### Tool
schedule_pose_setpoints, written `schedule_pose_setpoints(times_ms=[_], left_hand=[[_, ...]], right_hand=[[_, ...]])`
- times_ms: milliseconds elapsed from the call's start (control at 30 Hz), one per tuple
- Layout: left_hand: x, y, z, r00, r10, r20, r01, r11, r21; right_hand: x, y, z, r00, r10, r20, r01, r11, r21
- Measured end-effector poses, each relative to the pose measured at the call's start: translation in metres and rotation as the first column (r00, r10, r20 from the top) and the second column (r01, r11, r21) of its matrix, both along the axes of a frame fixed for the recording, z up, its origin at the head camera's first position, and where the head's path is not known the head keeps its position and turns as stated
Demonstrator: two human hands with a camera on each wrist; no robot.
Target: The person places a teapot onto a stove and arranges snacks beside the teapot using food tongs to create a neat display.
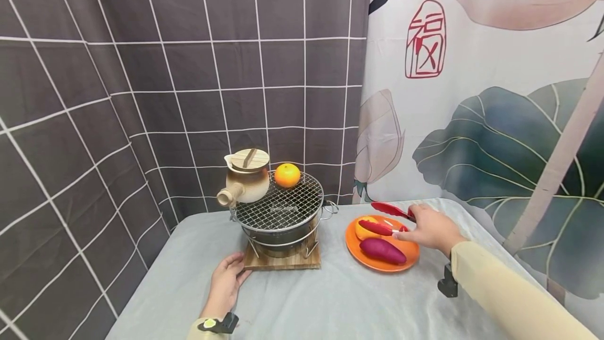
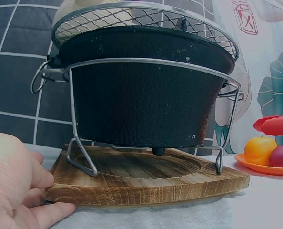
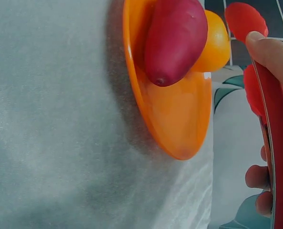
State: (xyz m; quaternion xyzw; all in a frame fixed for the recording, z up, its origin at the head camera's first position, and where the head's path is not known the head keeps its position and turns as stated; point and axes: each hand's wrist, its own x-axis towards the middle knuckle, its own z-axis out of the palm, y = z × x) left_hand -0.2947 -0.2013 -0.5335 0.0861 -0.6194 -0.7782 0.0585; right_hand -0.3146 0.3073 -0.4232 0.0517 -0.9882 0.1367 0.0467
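Note:
My right hand (image 1: 431,227) grips red tongs (image 3: 275,124) above an orange plate (image 1: 351,245), their two tips spread apart. On that plate lie a purple sweet potato (image 1: 382,251) and an orange (image 3: 217,43), with one tong tip overlapping the orange in the head view. My left hand (image 1: 225,282) pinches the left front corner of a wooden board (image 2: 146,193), thumb and fingers at its edge. Standing on the board is a black grill stove (image 2: 141,100) in a wire stand. Its round wire mesh (image 1: 283,209) carries a clay teapot (image 1: 255,185) and another orange (image 1: 287,175).
A pale grey cloth (image 1: 330,303) covers the table. Dark checked fabric (image 1: 226,67) hangs behind and at the left, and a printed curtain (image 1: 391,67) hangs at the back right. The teapot's side handle (image 1: 229,194) sticks out past the mesh at the left.

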Motion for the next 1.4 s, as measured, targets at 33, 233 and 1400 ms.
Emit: schedule_pose_setpoints(times_ms=[33, 233, 1400], left_hand=[[0.000, 0.000, 0.000, 1.000, -0.002, 0.000, 0.002, 1.000, -0.002], [0.001, -0.001, 0.001, 1.000, -0.005, -0.005, 0.005, 1.000, -0.005], [0.000, 0.000, 0.000, 1.000, -0.007, -0.019, 0.007, 1.000, 0.008]], right_hand=[[0.000, 0.000, -0.001, 1.000, 0.006, 0.001, -0.006, 1.000, -0.002], [-0.002, 0.000, -0.007, 1.000, 0.020, 0.013, -0.019, 0.999, -0.029], [-0.017, -0.002, -0.005, 0.981, -0.004, 0.196, 0.016, 0.998, -0.062]])
